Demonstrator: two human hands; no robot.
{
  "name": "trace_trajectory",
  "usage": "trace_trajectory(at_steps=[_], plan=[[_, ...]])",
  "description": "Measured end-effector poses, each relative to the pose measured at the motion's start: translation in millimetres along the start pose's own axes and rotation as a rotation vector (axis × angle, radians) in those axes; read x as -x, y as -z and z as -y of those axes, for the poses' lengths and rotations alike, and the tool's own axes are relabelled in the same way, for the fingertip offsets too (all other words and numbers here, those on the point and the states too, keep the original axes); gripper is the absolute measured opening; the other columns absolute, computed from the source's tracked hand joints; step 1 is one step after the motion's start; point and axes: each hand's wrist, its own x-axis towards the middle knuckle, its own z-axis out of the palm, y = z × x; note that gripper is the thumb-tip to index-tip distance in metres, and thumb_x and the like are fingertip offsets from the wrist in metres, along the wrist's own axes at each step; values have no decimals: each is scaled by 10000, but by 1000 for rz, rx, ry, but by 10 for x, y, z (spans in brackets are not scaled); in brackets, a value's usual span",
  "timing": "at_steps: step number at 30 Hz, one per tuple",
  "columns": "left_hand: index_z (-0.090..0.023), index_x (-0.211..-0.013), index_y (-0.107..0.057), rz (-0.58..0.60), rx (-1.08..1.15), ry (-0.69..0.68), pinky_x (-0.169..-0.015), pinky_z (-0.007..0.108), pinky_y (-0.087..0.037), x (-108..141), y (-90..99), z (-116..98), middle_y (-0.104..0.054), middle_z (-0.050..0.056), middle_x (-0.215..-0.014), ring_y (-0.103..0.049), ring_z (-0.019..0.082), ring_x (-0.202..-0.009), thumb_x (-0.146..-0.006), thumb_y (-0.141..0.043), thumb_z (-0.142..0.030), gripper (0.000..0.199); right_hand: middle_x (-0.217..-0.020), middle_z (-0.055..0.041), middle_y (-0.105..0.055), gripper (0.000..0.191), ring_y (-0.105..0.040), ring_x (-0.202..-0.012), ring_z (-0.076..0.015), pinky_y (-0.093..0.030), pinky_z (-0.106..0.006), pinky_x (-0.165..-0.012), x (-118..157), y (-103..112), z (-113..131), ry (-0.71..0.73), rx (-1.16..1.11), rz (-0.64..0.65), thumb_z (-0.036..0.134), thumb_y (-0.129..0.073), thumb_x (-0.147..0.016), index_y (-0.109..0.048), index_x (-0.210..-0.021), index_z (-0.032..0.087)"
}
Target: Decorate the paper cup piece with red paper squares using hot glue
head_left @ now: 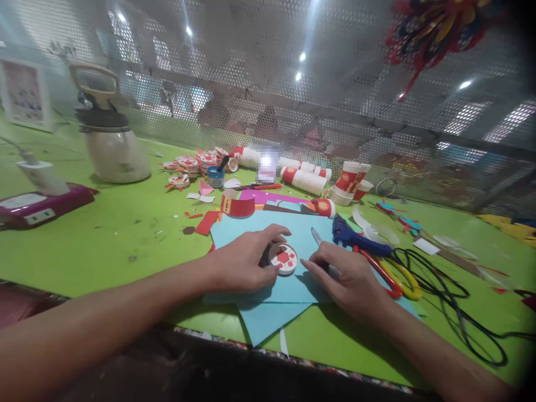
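Held between the left hand's [247,259] thumb and fingers, the red-and-white disc [284,259] sits at that hand's three o'clock and at nine o'clock from the right hand [341,273], which grips a pen [315,235].

Head-worn, facing forward and down across bright-green flat tabletop [104,251] from near side. Close to bare left hand [247,259] and bare right hand [347,273], lower centre; taking in grey perforated panel [234,106], top of frame.
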Motion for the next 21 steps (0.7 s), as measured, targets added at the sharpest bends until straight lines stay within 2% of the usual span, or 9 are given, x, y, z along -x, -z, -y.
trace_trajectory(at_steps=[2,4,9,11,14,16,17,19,21], plan=[[-172,-1327,-415,21,41,12,-832,411,-508,-12,12,16,-677,135,-1203,-655,255,-937,-714,-524,-152,622,-651,-6,-585,194,-538,-572,-146,-439,-281,-565,-7,0,4,14,-8,4,183,-550,-923,-594,-734,183],[-189,-1350,-390,44,80,24,-884,428,-494,-17,23,36,-655,139,-1277,-639,269,-1044,-704,-492,-132,657,-666,-9,-605,190,-561,-591,-153,-453,-287,-578,-16,11,4,25,-11,-2,183,-537,-930,-602,-751,191],[-207,-1399,-341,62,246,39,-908,414,-510,-24,25,85,-593,130,-1375,-593,260,-1188,-778,-417,-137,630,-683,-8,-632,168,-585,-608,-156,-453,-288,-560,-26,29,16,36,6,-41,188,-529,-931,-603,-781,202],[-203,-1418,-332,-2,236,3,-899,393,-522,-39,25,107,-589,136,-1371,-603,239,-1180,-823,-402,-152,601,-697,-14,-639,162,-587,-624,-158,-459,-286,-568,-26,25,11,27,14,-66,180,-531,-927,-606,-785,200],[-188,-1403,-375,-161,89,-27,-947,385,-497,-60,91,144,-617,127,-1302,-594,207,-1181,-872,-378,-164,532,-705,-25,-629,159,-577,-638,-160,-459,-286,-583,-23,20,-29,0,27,-114,179,-541,-921,-616,-782,189],[-174,-1276,-516,-207,-13,-9,-915,373,-500,-57,194,161,-656,108,-1190,-618,202,-1089,-866,-390,-169,429,-706,-30,-620,162,-567,-638,-161,-456,-296,-599,-19,20,-73,-17,32,-148,187,-545,-920,-622,-778,177],[-164,-1144,-603,-202,-56,0,-884,362,-503,-50,255,164,-675,101,-1114,-626,205,-1026,-853,-420,-178,344,-709,-28,-616,164,-563,-639,-160,-455,-300,-607,-17,20,-96,-24,34,-163,191,-545,-922,-625,-780,171],[-158,-880,-688,-130,-140,12,-775,323,-503,-28,369,157,-697,71,-902,-633,199,-845,-789,-528,-193,187,-722,-11,-611,161,-560,-642,-149,-459,-301,-625,-12,20,-136,-34,36,-185,208,-551,-931,-625,-795,162],[-166,-766,-713,-25,-198,13,-694,281,-482,-6,441,136,-694,43,-795,-622,178,-746,-743,-584,-182,132,-739,12,-609,160,-567,-650,-135,-469,-297,-641,-9,20,-158,-39,37,-195,239,-562,-944,-622,-817,160]])
